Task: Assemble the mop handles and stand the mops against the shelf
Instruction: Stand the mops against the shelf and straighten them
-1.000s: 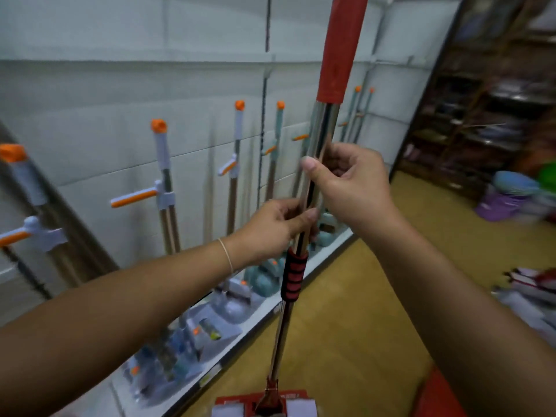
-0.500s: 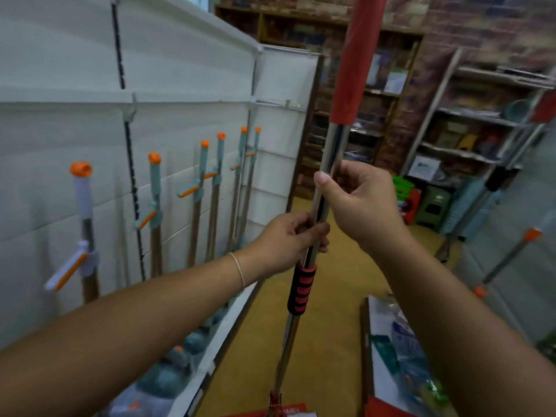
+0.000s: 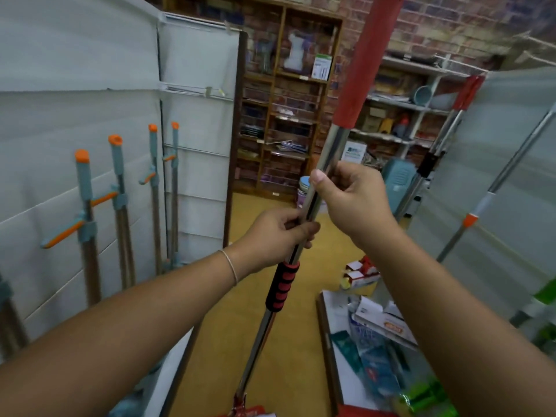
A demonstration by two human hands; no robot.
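A long steel mop handle stands nearly upright in front of me, with a red sleeve at its top and a red-and-black foam grip lower down. My left hand is closed on the steel tube just above the foam grip. My right hand grips the tube a little higher, thumb up along it. The red mop base shows at the bottom edge. Several grey-and-orange mops lean against the white shelf on the left.
A brown floor aisle runs ahead to wooden shelves against a brick wall. Low on the right lies a white shelf base with packets. More mop handles lean on the right panel. Small boxes sit on the floor.
My view has swung right, from the left shelf toward the aisle and back wall. Both hands keep the same hold on the handle, which stays upright.
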